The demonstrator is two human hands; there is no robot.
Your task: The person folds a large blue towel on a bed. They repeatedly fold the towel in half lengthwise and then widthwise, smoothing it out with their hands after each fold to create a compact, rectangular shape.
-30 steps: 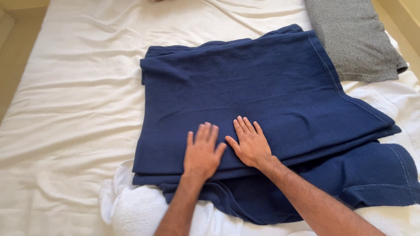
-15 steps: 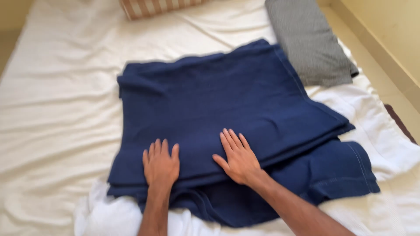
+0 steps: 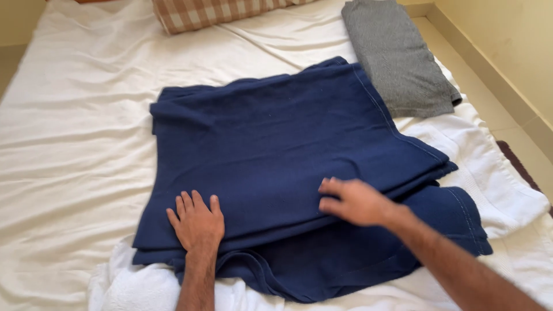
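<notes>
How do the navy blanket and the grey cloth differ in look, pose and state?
The navy blanket is large, spread mid-bed in loose, uneven layers; the grey cloth is smaller, folded into a compact oblong near the bed's far right edge. Left hand and right hand rest on the blanket; the grey cloth lies untouched. Both lie on the white sheet.

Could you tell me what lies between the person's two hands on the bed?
In the head view, only the folded navy blanket lies between the left hand and right hand; both rest on it.

Navy blue blanket (image 3: 276, 150), white sheet (image 3: 75, 132), grey folded cloth (image 3: 397, 57), and a tan-and-white checked pillow (image 3: 213, 11).
</notes>
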